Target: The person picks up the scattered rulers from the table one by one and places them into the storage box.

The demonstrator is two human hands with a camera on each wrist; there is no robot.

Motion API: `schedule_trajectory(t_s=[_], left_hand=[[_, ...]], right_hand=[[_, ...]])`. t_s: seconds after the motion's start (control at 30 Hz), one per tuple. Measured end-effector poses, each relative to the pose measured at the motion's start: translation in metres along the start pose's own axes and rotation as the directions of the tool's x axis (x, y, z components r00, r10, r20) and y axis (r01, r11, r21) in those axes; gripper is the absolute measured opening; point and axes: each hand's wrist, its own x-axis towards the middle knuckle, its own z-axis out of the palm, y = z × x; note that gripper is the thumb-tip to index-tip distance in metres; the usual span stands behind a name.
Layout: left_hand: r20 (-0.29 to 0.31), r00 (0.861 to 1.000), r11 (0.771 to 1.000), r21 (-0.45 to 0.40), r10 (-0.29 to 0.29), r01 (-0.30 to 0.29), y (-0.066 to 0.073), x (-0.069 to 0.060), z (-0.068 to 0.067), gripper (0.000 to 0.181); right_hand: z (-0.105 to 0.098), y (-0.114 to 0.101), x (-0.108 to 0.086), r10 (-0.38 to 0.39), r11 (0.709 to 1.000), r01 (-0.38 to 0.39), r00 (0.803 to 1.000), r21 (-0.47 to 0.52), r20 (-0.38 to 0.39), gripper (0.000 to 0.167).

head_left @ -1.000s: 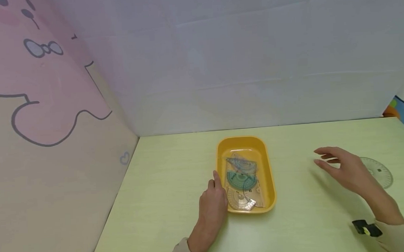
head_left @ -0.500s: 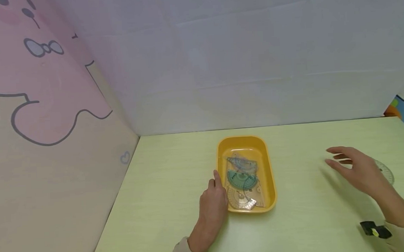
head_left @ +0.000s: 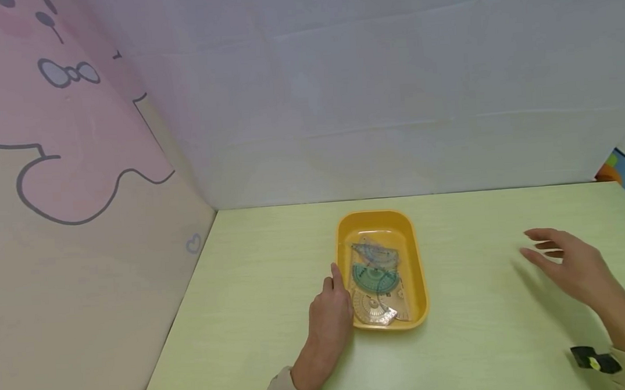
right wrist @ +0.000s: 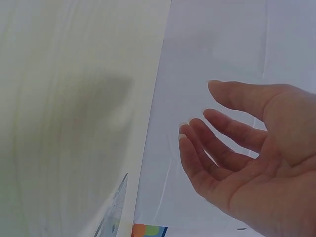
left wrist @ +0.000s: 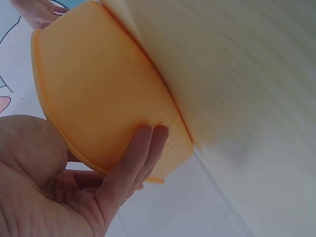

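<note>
My left hand (head_left: pixel 330 313) holds the near left side of a yellow plastic tray (head_left: pixel 419 277). In the left wrist view, its fingertips press on the tray's outer wall and the thumb side lies at the rim. Inside the tray are a green half-round protractor (head_left: pixel 374 278), a clear protractor (head_left: pixel 371 310) and bluish clear drawing pieces (head_left: pixel 376 254), partly overlapping. Raised over the table at the right, my right hand (head_left: pixel 577 265) has loosely bent fingers and nothing in them. A clear protractor (right wrist: pixel 114 212) lies on the table near it, hidden behind the hand in the head view.
The tray stands on a pale green table (head_left: pixel 263 261). A white sheet (head_left: pixel 371 99) rises along the back edge, and a wall with a pink cartoon figure (head_left: pixel 74 130) bounds the left. A blue and orange object (head_left: pixel 623 175) shows at the far right corner.
My right hand has moved right, away from the tray, and now covers the clear protractor in the head view. The left hand and the tray have stayed in place.
</note>
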Motion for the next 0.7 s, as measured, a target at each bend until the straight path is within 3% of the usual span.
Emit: schedule_trajectory(t_s=[0.5, 0.7], left_hand=[[-0.021, 1.0, 1.0, -0.001, 0.006, -0.006, -0.001, -0.001, 0.0, 0.053], [-0.064, 0.998, 1.0, 0.024, 0.021, -0.019, -0.002, -0.002, 0.003, 0.051]], right_hand=[[-0.014, 0.024, -0.007, 0.124, 0.987, -0.116, 0.99, -0.111, 0.064, 0.059], [-0.017, 0.031, -0.009, 0.183, 0.976, -0.172, 0.98, -0.132, 0.079, 0.062]])
